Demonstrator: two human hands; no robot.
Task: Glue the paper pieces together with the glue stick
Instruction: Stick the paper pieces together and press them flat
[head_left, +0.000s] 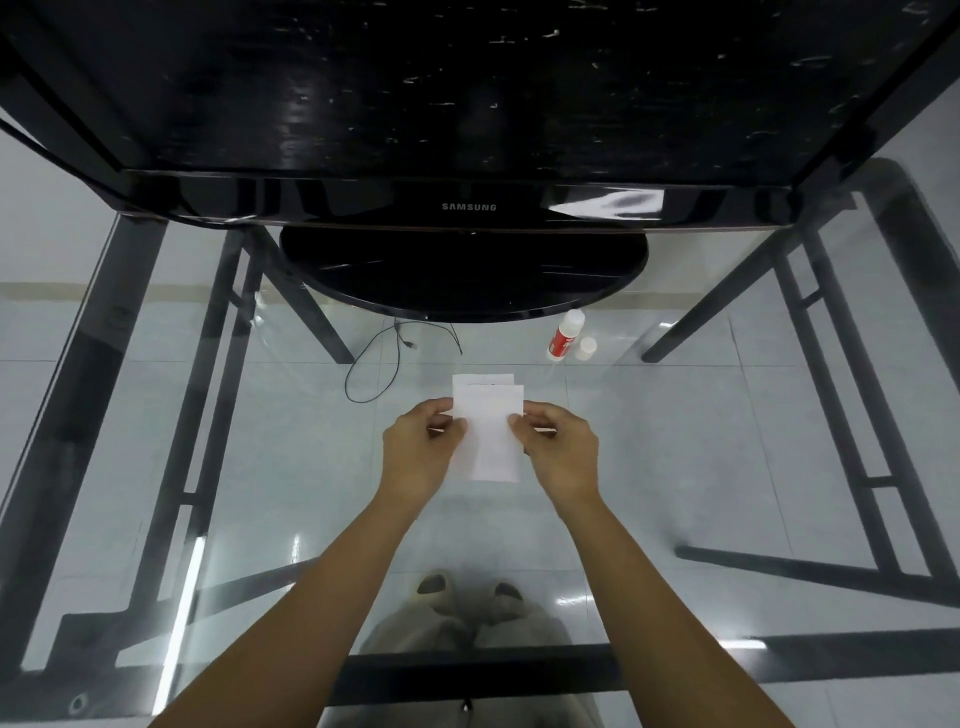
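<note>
While the glue stick (564, 335) lies well beyond, left hand (420, 451) and right hand (562, 451) pinch the paper pieces (488, 426).

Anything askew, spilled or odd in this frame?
The paper pieces, held between the left hand and right hand, overlap slightly offset, their top edges stepped. The glue stick stands uncapped, its cap beside it. Nothing spilled.

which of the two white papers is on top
The nearer paper, pinched at its edges by both hands; the far paper only peeks out behind its top edge.
</note>
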